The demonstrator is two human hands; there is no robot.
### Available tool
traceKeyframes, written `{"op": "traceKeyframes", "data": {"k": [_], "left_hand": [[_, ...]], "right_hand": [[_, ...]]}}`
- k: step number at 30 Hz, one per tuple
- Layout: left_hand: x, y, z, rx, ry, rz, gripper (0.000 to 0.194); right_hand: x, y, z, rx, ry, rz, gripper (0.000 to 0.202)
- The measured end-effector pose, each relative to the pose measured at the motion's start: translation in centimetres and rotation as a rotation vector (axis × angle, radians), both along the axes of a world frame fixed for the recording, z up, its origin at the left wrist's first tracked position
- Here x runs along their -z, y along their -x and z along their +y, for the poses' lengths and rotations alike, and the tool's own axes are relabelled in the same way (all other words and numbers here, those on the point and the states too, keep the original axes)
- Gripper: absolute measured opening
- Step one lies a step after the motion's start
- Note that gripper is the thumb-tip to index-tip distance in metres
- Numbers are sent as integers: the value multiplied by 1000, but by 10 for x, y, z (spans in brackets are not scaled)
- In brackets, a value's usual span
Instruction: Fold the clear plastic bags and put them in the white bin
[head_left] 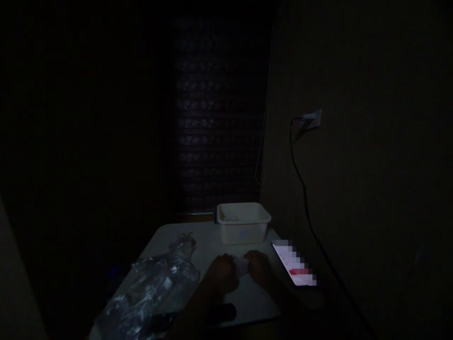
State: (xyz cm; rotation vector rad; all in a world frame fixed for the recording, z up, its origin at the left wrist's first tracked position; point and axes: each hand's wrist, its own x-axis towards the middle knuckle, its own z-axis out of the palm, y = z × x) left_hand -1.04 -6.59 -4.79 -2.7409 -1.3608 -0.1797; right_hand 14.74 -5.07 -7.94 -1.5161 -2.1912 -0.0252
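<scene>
In dim light, my left hand (223, 274) and my right hand (260, 268) are close together above the white table. Both have curled fingers and grip opposite sides of a small pale, translucent plastic piece (241, 266). Its exact kind is too dark to make out. To the left lies a heap of crinkled clear plastic bags (155, 278). Just beyond my hands stands a white plastic bin (244, 233); a little pale material shows inside it. A dark elongated object (223, 312) rests near the table's front edge, partly behind my left forearm.
A lit phone or tablet (295, 264) lies at the right of the table (208, 236). A black cable (305, 193) runs down the right wall from an outlet (310, 119). Behind the table hangs a dark window blind (212, 123) with a looped cord (261, 177).
</scene>
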Motion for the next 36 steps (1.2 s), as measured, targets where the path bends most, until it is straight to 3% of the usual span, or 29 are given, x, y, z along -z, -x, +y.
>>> {"op": "traceKeyframes", "data": {"k": [4,15,21,25,29,32,36], "left_hand": [[1,-8,-5,54,-25,86,25],[10,-14,-5,38,-5,105,24],[7,-11,-2,-72,63,-7,24],[-6,-3,1,-113,195,-310,18],[-11,4,11,-184,405,-808,6],[-9,8,19,-268,487,-1128,3],[-7,10,22,-293,524,-1352,5]], "right_hand": [[5,1,4,16,5,33,33],[4,1,7,33,2,49,31],[0,-2,8,31,24,199,32],[-6,-9,10,20,193,648,27],[-13,-17,3,-267,372,1069,36],[-20,-14,-3,-323,494,1148,34],[-28,-2,-5,-201,683,1209,22]]}}
